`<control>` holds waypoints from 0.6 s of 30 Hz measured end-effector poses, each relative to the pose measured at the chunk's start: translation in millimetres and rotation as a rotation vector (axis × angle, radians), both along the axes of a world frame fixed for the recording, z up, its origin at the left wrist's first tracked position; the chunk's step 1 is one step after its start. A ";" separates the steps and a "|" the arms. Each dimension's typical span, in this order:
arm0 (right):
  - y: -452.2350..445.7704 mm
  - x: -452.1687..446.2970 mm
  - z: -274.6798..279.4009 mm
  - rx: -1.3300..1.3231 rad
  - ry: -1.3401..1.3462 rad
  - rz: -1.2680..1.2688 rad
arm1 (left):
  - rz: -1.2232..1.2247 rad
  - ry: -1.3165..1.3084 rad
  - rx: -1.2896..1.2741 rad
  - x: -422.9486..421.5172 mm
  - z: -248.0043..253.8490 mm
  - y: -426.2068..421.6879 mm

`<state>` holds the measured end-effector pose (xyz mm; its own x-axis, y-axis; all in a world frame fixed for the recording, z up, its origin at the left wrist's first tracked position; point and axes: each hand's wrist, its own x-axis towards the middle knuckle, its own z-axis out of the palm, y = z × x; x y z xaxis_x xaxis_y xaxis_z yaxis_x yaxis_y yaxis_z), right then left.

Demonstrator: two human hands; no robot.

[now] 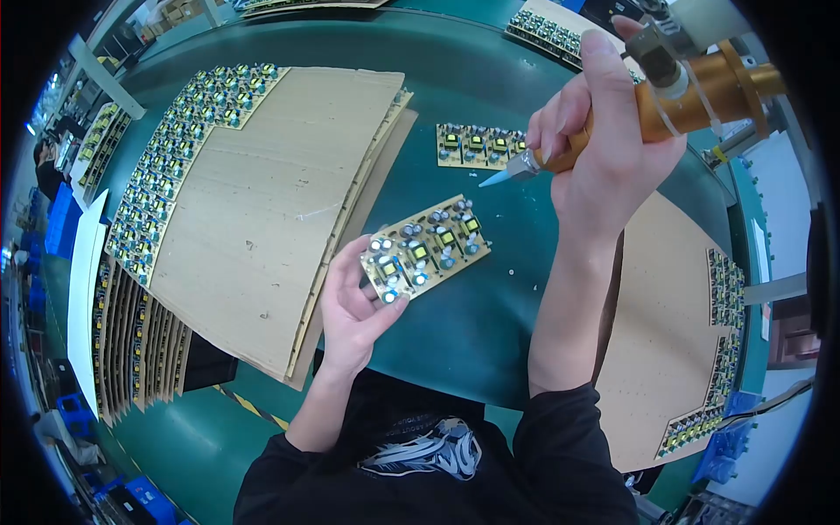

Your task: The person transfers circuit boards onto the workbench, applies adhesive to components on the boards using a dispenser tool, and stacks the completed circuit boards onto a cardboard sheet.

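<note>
My left hand [354, 306] grips a circuit board panel [426, 248] by its left end, fingers beneath and thumb at the lower edge. The panel is tan and carries yellow-topped transformers and small cylindrical capacitors, and it is tilted. My right hand [608, 144] is wrapped around a glue dispensing gun [678, 98] with an orange-gold barrel. Its blue nozzle tip [495, 178] points down and left, above the held panel and apart from it. A second circuit board panel [474, 147] lies on the green table behind the nozzle and is partly covered by it.
At left, a cardboard sheet [262, 201] bears rows of boards [188, 144] along its far and left edges. Layered cardboard with boards [140, 341] stands below it. Another cardboard sheet [661, 341] with boards [724, 289] lies at right. More boards [547, 37] sit at the back.
</note>
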<state>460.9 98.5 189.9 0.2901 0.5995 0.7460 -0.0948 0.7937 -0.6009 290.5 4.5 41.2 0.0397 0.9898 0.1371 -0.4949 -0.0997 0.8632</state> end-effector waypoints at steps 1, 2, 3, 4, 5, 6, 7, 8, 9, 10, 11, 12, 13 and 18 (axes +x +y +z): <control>-1.0 0.4 0.2 0.011 -0.004 -0.001 | -0.026 0.016 -0.038 -0.2 0.3 -0.9; -4.7 -1.3 2.9 0.002 -0.002 -0.007 | -0.054 0.031 -0.077 0.0 0.6 -1.8; -10.5 -7.6 11.3 -0.092 0.053 -0.060 | -0.083 0.046 -0.114 0.3 0.4 -2.2; -15.5 -13.8 20.0 -0.182 0.108 -0.113 | -0.088 0.048 -0.119 0.4 -0.4 -1.9; -17.8 -16.2 23.7 -0.271 0.165 -0.164 | -0.077 0.133 -0.064 0.0 -1.6 -0.7; -17.7 -15.1 22.3 -0.274 0.168 -0.167 | -0.065 0.219 -0.008 -0.7 -2.7 0.2; -17.1 -13.9 20.1 -0.260 0.153 -0.160 | -0.053 0.306 0.048 -1.6 -3.0 0.0; -16.2 -12.6 17.8 -0.245 0.138 -0.151 | -0.054 0.310 0.045 -2.0 -2.7 -1.4; -15.4 -11.7 16.7 -0.229 0.122 -0.142 | 0.021 0.550 0.078 -1.9 -2.1 -3.1; -14.8 -11.0 16.5 -0.229 0.124 -0.143 | 0.099 0.787 0.113 -1.1 -1.6 -4.7; -14.4 -10.4 16.2 -0.229 0.119 -0.139 | 0.178 1.022 0.147 0.0 -1.5 -5.7; -14.2 -9.8 15.9 -0.229 0.113 -0.135 | 0.178 1.023 0.146 1.3 -1.9 -6.0; -14.2 -9.4 15.7 -0.229 0.108 -0.130 | 0.186 1.086 0.183 2.7 -2.6 -5.8; -11.9 -6.9 12.7 -0.237 0.136 -0.122 | 0.168 1.239 0.267 1.9 -4.8 3.4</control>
